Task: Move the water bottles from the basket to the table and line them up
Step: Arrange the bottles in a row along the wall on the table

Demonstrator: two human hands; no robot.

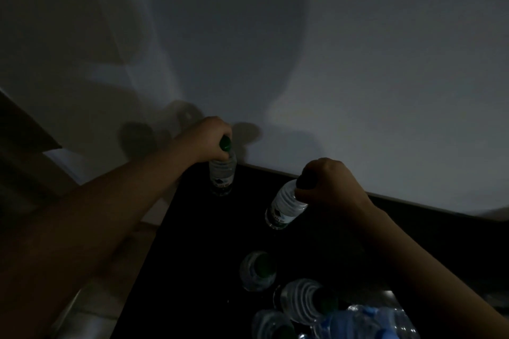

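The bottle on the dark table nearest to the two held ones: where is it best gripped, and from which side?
Probably by the green cap and neck, from straight above. The bottle seems to stand upright, cap up, and another bottle close beside it leaves little room round the body.

My left forearm (110,215) is bare along all the length that shows, broad at the lower corner of the view and becoming narrow toward the wrist and the left hand (208,137). My right forearm (424,278) is bare in the same way, and looks slimmer. On the right hand (327,181) the knuckles make smooth round bumps. The light is very weak (nails and fine lines of skin I cannot make out).
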